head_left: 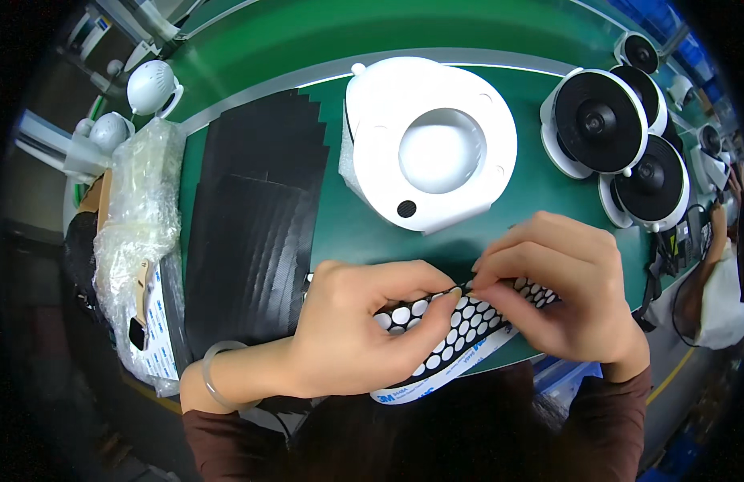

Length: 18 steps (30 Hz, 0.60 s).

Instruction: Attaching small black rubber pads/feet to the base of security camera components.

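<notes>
Between my hands is a black sheet dotted with white rounds (pixel 466 329), with a white backing strip printed in blue (pixel 432 384) showing along its near side. My left hand (pixel 360 329) pinches the far edge of this sheet between thumb and forefinger. Close beside it, my right hand (pixel 560 293) pinches the same edge, fingertips nearly touching those of the left. Whether a smaller piece is between the fingertips is hidden. Just beyond my hands lies a white round housing (pixel 380 153) with a large circular recess and a small black mesh spot.
Overlapping black sheets (pixel 255 201) lie left on the green table (pixel 332 225). Further left are bubble wrap (pixel 139 201) and a wristwatch (pixel 138 321). White-and-black round units (pixel 601 120) stand at right. White rounded units (pixel 151 87) sit back left. Another person's arm (pixel 713 249) shows far right.
</notes>
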Motion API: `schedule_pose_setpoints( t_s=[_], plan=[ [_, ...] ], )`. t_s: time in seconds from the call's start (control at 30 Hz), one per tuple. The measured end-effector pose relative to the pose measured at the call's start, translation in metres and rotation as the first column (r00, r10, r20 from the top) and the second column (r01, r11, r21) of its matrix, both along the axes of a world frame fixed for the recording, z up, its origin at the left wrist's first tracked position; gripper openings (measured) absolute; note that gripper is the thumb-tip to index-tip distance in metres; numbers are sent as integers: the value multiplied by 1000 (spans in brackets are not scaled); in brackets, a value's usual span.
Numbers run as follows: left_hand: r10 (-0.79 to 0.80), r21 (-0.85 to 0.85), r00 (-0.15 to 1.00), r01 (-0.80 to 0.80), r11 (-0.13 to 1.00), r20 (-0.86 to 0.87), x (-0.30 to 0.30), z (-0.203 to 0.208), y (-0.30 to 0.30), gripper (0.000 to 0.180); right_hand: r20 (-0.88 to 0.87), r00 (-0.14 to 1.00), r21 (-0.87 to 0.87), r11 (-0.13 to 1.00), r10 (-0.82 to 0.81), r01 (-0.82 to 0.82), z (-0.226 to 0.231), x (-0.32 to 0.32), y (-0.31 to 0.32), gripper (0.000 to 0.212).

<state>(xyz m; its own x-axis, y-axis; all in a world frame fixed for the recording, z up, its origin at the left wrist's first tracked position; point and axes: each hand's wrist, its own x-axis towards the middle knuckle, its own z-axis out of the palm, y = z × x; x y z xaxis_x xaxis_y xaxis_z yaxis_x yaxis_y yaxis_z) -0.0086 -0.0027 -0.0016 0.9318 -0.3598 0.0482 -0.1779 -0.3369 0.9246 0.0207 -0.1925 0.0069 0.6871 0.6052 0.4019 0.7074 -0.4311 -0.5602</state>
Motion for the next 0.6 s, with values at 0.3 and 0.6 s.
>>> schedule_pose_setpoints(
  t_s=[0.3,0.6],
  plan=[
    [108,-110,986,-122,986,-125,3,-14,-4,7,-159,952,266,918,-261,295,0,15,-9,3],
    [62,32,994,-60,998,-94,7,-14,-2,7,-461,865,341,861,-196,377,-2,25,2,7]
  ],
)
